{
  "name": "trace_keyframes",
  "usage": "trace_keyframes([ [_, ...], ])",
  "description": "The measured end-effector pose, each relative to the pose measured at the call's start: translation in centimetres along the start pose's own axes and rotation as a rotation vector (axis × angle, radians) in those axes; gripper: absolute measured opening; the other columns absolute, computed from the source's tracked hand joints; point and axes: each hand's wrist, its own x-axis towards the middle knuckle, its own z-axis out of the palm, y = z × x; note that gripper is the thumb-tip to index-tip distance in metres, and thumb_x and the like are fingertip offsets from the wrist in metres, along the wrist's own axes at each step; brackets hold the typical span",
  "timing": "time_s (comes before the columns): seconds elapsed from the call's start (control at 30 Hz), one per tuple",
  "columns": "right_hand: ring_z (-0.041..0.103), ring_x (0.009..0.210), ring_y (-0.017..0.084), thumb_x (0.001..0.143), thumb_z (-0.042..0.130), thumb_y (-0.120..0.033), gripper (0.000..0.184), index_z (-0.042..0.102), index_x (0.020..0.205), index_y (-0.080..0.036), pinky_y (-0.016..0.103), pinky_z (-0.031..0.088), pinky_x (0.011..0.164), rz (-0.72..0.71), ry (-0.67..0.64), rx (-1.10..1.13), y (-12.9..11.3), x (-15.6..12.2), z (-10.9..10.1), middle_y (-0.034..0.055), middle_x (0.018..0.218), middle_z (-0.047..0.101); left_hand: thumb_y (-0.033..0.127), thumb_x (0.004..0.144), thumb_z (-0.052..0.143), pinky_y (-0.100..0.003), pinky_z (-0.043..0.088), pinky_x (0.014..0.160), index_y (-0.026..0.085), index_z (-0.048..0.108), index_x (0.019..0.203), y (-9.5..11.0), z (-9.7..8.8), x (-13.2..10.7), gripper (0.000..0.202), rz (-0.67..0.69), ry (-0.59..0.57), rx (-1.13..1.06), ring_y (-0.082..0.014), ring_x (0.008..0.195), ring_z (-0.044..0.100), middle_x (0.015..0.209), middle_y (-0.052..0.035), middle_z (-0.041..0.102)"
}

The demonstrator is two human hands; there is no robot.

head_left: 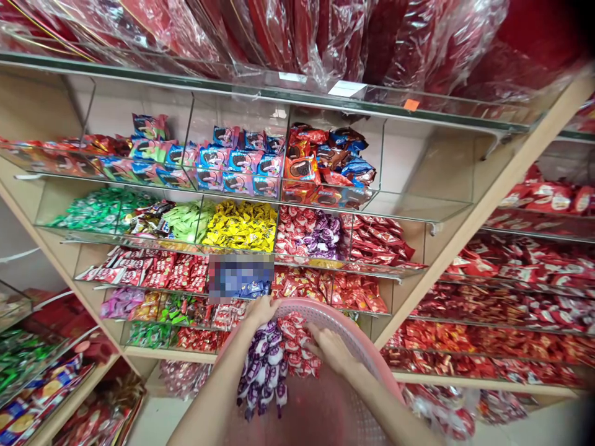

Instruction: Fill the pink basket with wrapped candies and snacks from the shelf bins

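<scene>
Just left of your right hand (331, 350): red-and-white wrapped candies (294, 341)

They heap inside the round pink perforated plastic basket (344, 319), the heap stretching away from you, your right fingers angled across its near-right edge. Those fingers curl loosely; whether they pinch anything can't be told. Your left hand (261, 311), slightly farther off, clasps the basket beside purple-and-white wrapped candies (268, 365).

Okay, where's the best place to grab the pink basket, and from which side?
I'd take the pink basket by its far right edge, probably coming from outside on the right. The rounded edge shows bare there, past the right hand, and curves into an easy line for fingers to hook over. The left hand is at its far left part.
</scene>
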Motion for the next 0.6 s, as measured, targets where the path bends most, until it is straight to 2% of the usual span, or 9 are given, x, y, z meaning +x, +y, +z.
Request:
trace_keyframes([
  [0.27, 0.057, 0.095, 0.022, 0.085, 0.039, -0.032, 0.033, 0.045, 0.117, -0.023, 0.026, 0.038, 0.072, -0.003, 0.035, 0.070, -0.9, -1.4, -0.6, 0.0083, 0.104, 0.061, 0.067, 0.076, 0.023, -0.034, 0.042, 0.072, 0.023, 0.062, 0.086, 0.1, 0.7, -0.8, 0.059, 0.045, 0.000, 0.016, -0.0268, 0.088, 0.060, 0.093, -0.0089, 0.066],
  [0.6, 0.058, 0.087, 0.018, 0.084, 0.040, -0.032, 0.035, 0.045, 0.118, -0.023, 0.023, 0.037, 0.069, -0.005, 0.045, 0.126, -0.7, -2.5, -3.1, 0.0060, 0.095, 0.063, 0.065, 0.078, 0.023, -0.030, 0.042, 0.070, 0.021, 0.062, 0.085, 1.5, 0.9, -1.6, 0.059, 0.027, -0.014, -0.002, -0.0248, 0.086, 0.060, 0.092, -0.0099, 0.066],
])
